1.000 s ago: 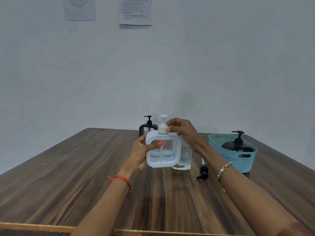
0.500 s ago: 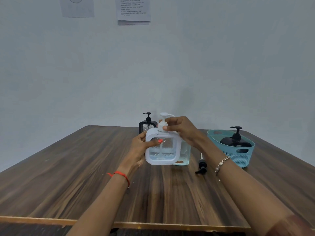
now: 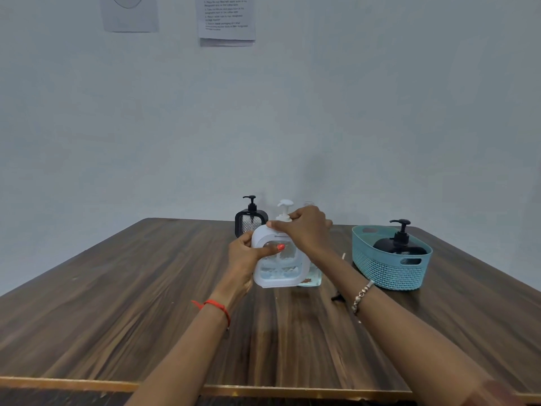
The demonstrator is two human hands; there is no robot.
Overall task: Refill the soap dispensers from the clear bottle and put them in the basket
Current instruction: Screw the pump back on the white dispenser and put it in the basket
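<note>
White dispenser [image 3: 278, 272]: centre of table [image 3: 117, 303], held in both hands, near upright with a slight lean to the left. Cannot tell whether its base touches the table. The front window shows liquid low in the body.

Left grip [image 3: 244, 259]: clamped on the dispenser's left side, thumb across the front window, fingers behind.

Right grip [image 3: 304, 227]: closed round the collar of the white pump [image 3: 285, 205] on top of the dispenser. The pump head stands clear above the knuckles.

Clear bottle [image 3: 311, 278]: on the table just behind the white dispenser and to its right, mostly hidden. Only its lower corner and neck show.

Black-frame dispenser [image 3: 251, 222]: upright on the table behind the left grip, pump fitted.

Basket [image 3: 386, 273]: on the table to the right, apart from both hands. A black dispenser [image 3: 399, 244] stands upright inside it, pump fitted.

Loose pump [image 3: 336, 297]: black, lying on the table between bottle and basket, largely covered by the right forearm.

Other: red thread [image 3: 215, 304] on the left wrist, bracelet [image 3: 361, 297] on the right. Two sheets [image 3: 227, 20] on the wall, print too small to read.
</note>
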